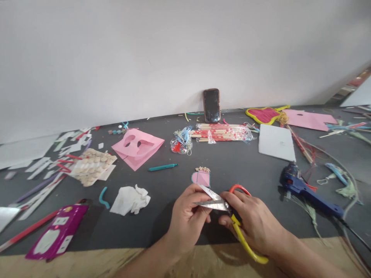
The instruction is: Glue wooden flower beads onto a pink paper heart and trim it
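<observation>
The scissors lie across my two hands just above the near edge of the table, their blades pointing left and slightly parted. My left hand grasps the blades, while my right hand is clenched around the pivot, with the yellow handle running down past my palm and the red handle curving above my knuckles. For a safe hold, I should keep my fingers on the flats of the steel, away from the edges.

From my head view, a small pink paper cutout lies just beyond the blades. To the left are crumpled tissue, a teal marker and a pink mask. A purple packet sits near the left corner. To the right, a blue glue gun trails its cord toward the right edge. A phone leans against the wall at the far edge. Nothing stands between the blades and the cutout.
</observation>
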The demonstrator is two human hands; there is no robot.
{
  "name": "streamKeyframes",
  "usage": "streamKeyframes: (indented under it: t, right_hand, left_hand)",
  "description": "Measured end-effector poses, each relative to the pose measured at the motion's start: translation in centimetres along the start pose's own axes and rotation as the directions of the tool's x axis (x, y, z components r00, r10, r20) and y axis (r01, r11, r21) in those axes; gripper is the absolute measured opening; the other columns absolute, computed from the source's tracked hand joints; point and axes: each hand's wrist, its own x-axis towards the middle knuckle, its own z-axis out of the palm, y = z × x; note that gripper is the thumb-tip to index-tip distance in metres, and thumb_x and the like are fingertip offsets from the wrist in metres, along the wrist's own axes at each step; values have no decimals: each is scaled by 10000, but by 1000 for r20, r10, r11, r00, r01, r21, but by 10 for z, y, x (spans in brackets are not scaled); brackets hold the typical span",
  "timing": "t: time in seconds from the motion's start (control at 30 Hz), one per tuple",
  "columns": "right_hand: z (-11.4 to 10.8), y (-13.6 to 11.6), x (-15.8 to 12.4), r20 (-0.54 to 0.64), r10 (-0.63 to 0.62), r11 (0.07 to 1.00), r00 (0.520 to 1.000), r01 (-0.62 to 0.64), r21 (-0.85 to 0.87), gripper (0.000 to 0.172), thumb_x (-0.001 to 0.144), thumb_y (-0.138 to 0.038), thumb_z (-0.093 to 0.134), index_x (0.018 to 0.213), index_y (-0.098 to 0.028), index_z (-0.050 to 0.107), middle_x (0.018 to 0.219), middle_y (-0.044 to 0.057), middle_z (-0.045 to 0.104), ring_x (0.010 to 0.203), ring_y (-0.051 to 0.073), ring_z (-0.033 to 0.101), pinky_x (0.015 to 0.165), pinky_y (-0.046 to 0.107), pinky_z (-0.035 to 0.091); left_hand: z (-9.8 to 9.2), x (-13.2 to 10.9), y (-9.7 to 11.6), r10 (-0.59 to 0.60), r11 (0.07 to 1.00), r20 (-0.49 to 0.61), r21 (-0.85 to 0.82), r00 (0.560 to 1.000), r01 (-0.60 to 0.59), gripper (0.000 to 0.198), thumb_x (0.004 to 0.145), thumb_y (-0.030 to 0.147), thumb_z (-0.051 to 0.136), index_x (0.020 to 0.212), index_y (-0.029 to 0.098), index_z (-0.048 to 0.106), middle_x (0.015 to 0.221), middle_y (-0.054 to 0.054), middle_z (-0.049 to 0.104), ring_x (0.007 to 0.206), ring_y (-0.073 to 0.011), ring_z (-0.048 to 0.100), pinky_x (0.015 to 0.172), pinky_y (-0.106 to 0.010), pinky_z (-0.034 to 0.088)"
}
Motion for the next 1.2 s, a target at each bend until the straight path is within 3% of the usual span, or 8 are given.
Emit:
streamKeyframes:
  t: [0.23, 0.47, 0.6, 0.77, 0.97, 1.2]
  right_hand:
    - [0, 1, 1, -4, -5, 1000, 1000, 5, -10, 371, 924, -501, 408, 1029, -175, 551, 776, 63, 614, 648, 206, 588, 564, 303, 434]
    - [-1, 1, 6, -90, -33, 998, 995, 29, -46, 716, 761, -768, 443, 1130, -167, 564, 813, 82, 598, 696, 228, 590, 592, 327, 455]
    - [1, 2, 6, -102, -51, 999, 993, 48, -25, 846, 677, -829, 442, 1178, -156, 546, 840, 89, 581, 732, 241, 588, 622, 350, 474]
    - [3, 2, 7, -78, -60, 998, 995, 61, 11, 801, 719, -796, 449, 1179, -147, 536, 826, 90, 584, 712, 243, 593, 610, 353, 477]
    - [6, 2, 3, -40, -32, 999, 999, 33, 13, 492, 915, -581, 368, 1138, -168, 517, 805, 83, 607, 663, 233, 598, 573, 337, 461]
    - [4, 0, 0, 5, 9, 1000, 1000, -9, -28, 366, 937, -516, 377, 1045, -191, 504, 792, 67, 623, 658, 229, 604, 553, 314, 429]
  left_hand:
    - [-1, 0, -1, -19, 1000, 17, -4, 1000, 19, 135, 845, 154, 564, 766, 163, 674, 852, -14, 540, 507, -40, 525, 463, -169, 448]
    - [-3, -2, 5, 48, 991, 9, 122, 999, -48, 177, 810, 92, 541, 707, 164, 665, 788, -9, 547, 550, -63, 531, 492, -171, 445]
    - [-4, 0, 8, 35, 989, 14, 142, 999, -36, 187, 807, 96, 538, 667, 154, 646, 746, -4, 544, 558, -66, 532, 504, -166, 436]
    - [-4, 1, 8, 25, 988, 21, 153, 999, -28, 214, 821, 115, 532, 628, 148, 619, 744, -3, 542, 532, -56, 519, 515, -168, 439]
    - [-2, 0, 2, 41, 996, 26, 83, 999, -43, 148, 867, 181, 529, 784, 158, 650, 860, -17, 540, 506, -38, 511, 469, -159, 439]
    - [-2, 0, -4, 35, 994, 35, 98, 999, -38, 232, 901, 241, 520, 724, 143, 633, 835, -22, 517, 525, -41, 491, 468, -162, 413]
